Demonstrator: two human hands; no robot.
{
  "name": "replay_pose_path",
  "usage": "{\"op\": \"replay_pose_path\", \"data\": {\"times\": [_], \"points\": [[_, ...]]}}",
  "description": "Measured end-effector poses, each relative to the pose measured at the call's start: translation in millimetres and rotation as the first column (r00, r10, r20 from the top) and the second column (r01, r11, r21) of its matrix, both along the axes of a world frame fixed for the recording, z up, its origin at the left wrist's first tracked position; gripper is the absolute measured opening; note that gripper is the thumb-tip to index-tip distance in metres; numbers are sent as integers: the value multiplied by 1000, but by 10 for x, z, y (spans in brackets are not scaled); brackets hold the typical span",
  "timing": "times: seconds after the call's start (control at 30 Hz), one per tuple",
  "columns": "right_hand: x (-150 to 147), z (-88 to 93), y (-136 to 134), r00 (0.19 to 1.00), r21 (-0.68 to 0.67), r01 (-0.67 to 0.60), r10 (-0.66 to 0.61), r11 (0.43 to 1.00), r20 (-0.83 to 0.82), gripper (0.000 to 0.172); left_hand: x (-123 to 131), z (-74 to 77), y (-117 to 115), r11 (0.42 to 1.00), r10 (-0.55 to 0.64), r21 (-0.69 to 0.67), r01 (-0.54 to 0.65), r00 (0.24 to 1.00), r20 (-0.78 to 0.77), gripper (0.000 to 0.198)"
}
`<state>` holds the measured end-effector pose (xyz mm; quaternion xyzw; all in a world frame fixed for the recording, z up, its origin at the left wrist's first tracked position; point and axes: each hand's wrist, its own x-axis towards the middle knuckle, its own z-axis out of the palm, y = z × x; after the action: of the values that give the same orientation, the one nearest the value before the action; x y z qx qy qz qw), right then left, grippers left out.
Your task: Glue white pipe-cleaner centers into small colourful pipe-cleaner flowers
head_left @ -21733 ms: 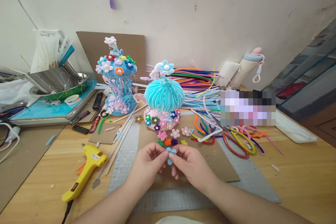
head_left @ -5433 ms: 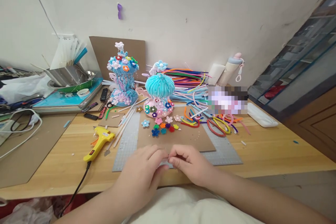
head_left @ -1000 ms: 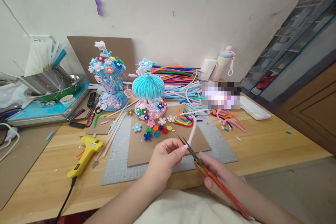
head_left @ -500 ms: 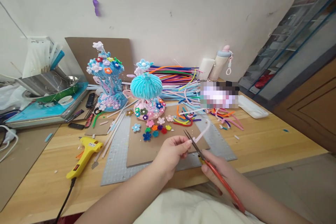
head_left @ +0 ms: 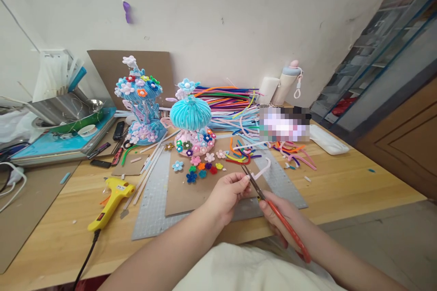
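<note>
My left hand [head_left: 231, 192] is closed, its thumb and fingers pinching a pale pink pipe cleaner [head_left: 263, 169] whose free end curls up to the right. Red-handled scissors [head_left: 285, 221] are gripped in my right hand [head_left: 278, 216]. Their blades point up and left and cross the pipe cleaner close to my left fingertips. Whether the blades touch it I cannot tell. Below both hands lies a piece of brown cardboard [head_left: 184, 200] on a grey cutting mat [head_left: 146, 227]. Small fuzzy flowers [head_left: 191, 177] in several colours are scattered ahead of my left hand.
Two pipe-cleaner ornaments, a turquoise-topped one [head_left: 190, 112] and a blue flowered one [head_left: 141, 91], stand behind the flowers. A yellow glue gun [head_left: 112, 202] lies left. Bundled pipe cleaners [head_left: 225, 100] fill the back, near a tumbler [head_left: 285, 85]. A white case [head_left: 328, 140] lies right.
The scissor handles have come closer together and shifted slightly up and left. The free end of the pipe cleaner now curls more. My left hand is nearly still.
</note>
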<state>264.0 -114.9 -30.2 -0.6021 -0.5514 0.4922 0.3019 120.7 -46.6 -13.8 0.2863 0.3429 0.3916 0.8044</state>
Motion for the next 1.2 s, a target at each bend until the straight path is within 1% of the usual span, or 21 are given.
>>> {"op": "replay_pose_path", "data": {"times": [0.13, 0.3, 0.4, 0.5, 0.57, 0.67, 0.77, 0.87, 0.93, 1.0, 1.07, 1.1, 1.13, 1.2], "points": [[-6, -87, 37, 1000, -84, -25, 24, 996, -4, 45, 22, 4, -1, 999, 39, -21, -38, 998, 41, 34], [-13, -108, 63, 1000, -124, 13, -15, 992, -9, 45, 22, -13, 8, 998, 56, -35, -54, 997, 53, 34], [-23, -26, 81, 998, -197, 27, -36, 980, -42, 47, 20, -35, 21, 997, 68, -34, -67, 997, 45, 33], [-44, 118, 107, 996, -272, 20, -42, 962, -74, 50, 24, -59, 36, 996, 80, -30, -79, 996, 29, 33], [-59, 190, 120, 998, -282, 20, -38, 959, -58, 53, 27, -71, 44, 996, 81, -29, -80, 997, 17, 33], [-65, 179, 125, 1000, -242, 23, -23, 970, 2, 56, 29, -77, 50, 997, 70, -23, -70, 998, -2, 33], [-49, 66, 109, 999, -197, 31, -21, 980, 50, 58, 22, -70, 50, 998, 58, -6, -58, 998, -18, 34], [-36, -11, 88, 997, -170, 23, -10, 985, 79, 55, 9, -57, 48, 999, 54, 2, -54, 998, -29, 35], [-34, -15, 92, 995, -135, 29, -16, 990, 100, 54, 6, -50, 47, 999, 51, 3, -51, 998, -37, 37], [-27, 1, 122, 987, -23, 77, -73, 997, 140, 54, 12, -42, 47, 999, 49, 7, -49, 998, -49, 38], [-1, 18, 177, 970, 98, 117, -135, 988, 205, 57, 20, -30, 47, 999, 48, 15, -47, 997, -67, 39], [22, 24, 213, 960, 128, 120, -148, 985, 238, 58, 16, -20, 45, 999, 48, 22, -46, 996, -81, 39], [53, 31, 251, 951, 129, 115, -147, 985, 273, 59, 0, -5, 43, 999, 46, 32, -43, 994, -99, 39], [141, 47, 333, 924, 87, 90, -116, 992, 364, 60, -99, 46, 33, 997, 47, 64, -37, 987, -153, 37]]}}
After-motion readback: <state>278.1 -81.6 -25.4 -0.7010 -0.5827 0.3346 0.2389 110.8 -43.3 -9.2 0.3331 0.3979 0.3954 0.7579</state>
